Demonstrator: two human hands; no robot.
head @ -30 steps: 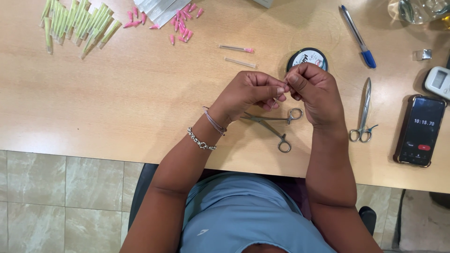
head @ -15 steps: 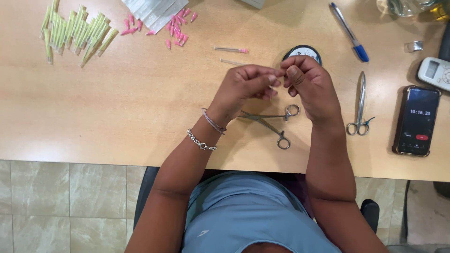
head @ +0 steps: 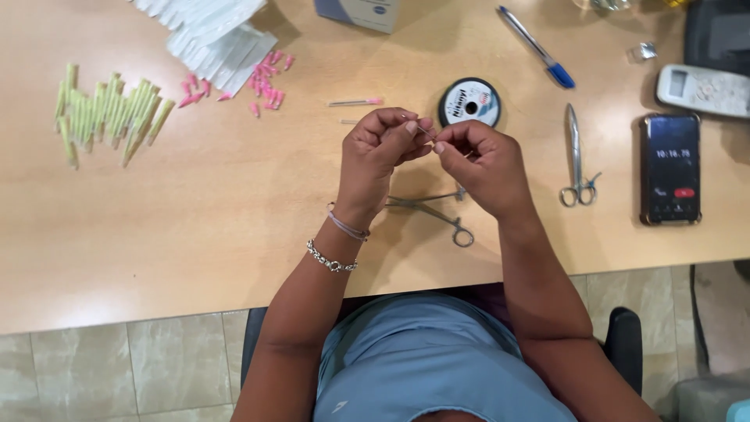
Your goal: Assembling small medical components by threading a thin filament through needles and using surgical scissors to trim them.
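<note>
My left hand [head: 379, 152] and my right hand [head: 483, 164] meet fingertip to fingertip above the wooden table [head: 195, 227]. Between them they pinch a thin needle [head: 426, 131] with a fine thread that is barely visible. A black spool of line [head: 469, 101] lies just beyond my hands. Under my hands lie metal forceps [head: 437, 211], partly hidden by my right wrist. A pink-hubbed needle [head: 355, 101] rests on the table just left of the spool.
Yellow-green caps [head: 109, 113] lie in a heap at far left, small pink caps [head: 266, 82] beside torn white wrappers [head: 207, 35]. To the right are a second pair of forceps [head: 576, 156], a blue pen [head: 537, 47], a phone [head: 670, 168] and a white remote [head: 703, 90].
My hands have stayed together at the needle with only slight finger shifts. The view has tilted a little, so the table's things sit lower in the frame.
</note>
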